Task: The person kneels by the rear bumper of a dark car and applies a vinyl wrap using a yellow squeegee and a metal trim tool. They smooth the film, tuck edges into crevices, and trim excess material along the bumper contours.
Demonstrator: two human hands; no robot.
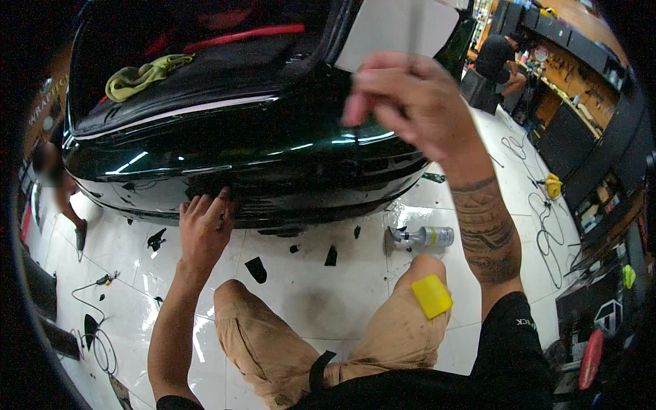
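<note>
A glossy dark green car bumper spans the space in front of me, below an open boot. My left hand is against its lower part with fingers bent close together; whatever they pinch is hidden. Higher and to the right, my right hand is raised before the bumper's right side, its fingers curled and blurred by motion. I cannot make out anything in them. A yellow squeegee-like block rests on my right knee. On the floor beside that knee lies a clear spray bottle on its side.
Dark film scraps are scattered on the white tiled floor. A yellow-green cloth lies in the boot, near a pale flat panel. Cables loop at right. One person sits at the back right; another is at left.
</note>
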